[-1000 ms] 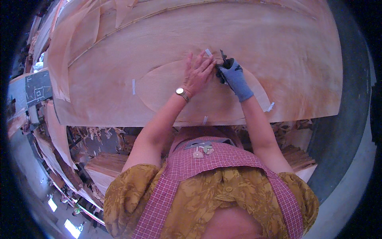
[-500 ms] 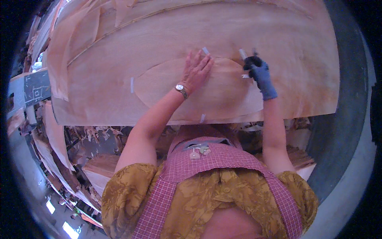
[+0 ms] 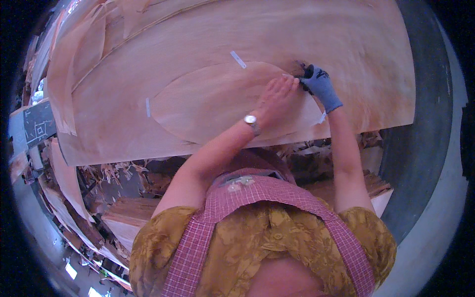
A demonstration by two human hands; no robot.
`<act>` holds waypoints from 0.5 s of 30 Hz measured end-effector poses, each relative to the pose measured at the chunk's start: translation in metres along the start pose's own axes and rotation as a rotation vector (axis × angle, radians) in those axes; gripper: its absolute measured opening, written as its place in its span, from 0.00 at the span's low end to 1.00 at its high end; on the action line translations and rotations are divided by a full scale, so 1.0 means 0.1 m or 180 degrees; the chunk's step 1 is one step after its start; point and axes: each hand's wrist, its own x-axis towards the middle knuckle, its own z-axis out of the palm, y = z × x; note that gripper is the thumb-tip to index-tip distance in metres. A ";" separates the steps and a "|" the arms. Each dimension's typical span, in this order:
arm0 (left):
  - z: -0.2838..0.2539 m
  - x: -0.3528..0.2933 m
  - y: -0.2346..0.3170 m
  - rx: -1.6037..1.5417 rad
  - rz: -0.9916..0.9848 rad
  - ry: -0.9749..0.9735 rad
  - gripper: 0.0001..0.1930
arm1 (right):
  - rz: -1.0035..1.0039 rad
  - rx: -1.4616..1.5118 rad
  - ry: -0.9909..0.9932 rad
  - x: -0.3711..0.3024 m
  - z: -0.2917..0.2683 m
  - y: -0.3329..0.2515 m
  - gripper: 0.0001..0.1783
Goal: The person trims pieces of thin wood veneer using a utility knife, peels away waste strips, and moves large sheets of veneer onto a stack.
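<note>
A large thin wood veneer sheet (image 3: 356,74) lies in front of me, with an oval veneer piece (image 3: 208,94) set in it. My left hand (image 3: 278,99), bare with a watch at the wrist, presses flat on the oval's upper right part, its fingers stretched. Its fingertips nearly meet my right hand (image 3: 321,88), which wears a blue-grey glove with black fingertips. The right fingers are closed at the oval's edge; what they hold is dark and mostly hidden. White tape strips lie along the oval's outline: an upper strip (image 3: 238,59), a left strip (image 3: 147,107) and a right strip (image 3: 322,117).
Loose veneer strips (image 3: 89,44) overlap at the sheet's far left. Beside them is a dark board with chalk marks (image 3: 37,126). Torn scraps (image 3: 114,171) and stacked veneer (image 3: 131,210) sit below the near edge. A dark grey surface (image 3: 420,148) runs along the right.
My left hand has slid right across the oval to beside the right hand. The white strip near the right fingers no longer shows clearly. The sheet sits slightly further left in view.
</note>
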 end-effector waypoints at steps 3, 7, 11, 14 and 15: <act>0.14 0.13 0.34 0.0729 -0.0166 -0.0173 0.35 | -0.0027 -0.0535 0.0140 -0.10 -0.10 0.09 0.23; 0.09 0.17 0.47 0.0669 -0.0222 -0.0469 0.41 | -0.0060 0.0264 -0.0175 -0.37 -0.05 0.56 0.17; 0.12 0.23 0.43 0.0716 -0.0273 -0.0614 0.42 | 0.0688 0.1382 0.0373 -0.86 0.08 0.38 0.08; 0.01 0.21 0.39 0.0331 -0.0391 -0.0433 0.39 | 0.0391 0.1875 0.0655 -1.04 -0.03 0.06 0.07; -0.04 0.18 0.36 0.0008 -0.0444 -0.0319 0.38 | 0.0185 0.2088 0.0752 -1.04 -0.04 -0.05 0.07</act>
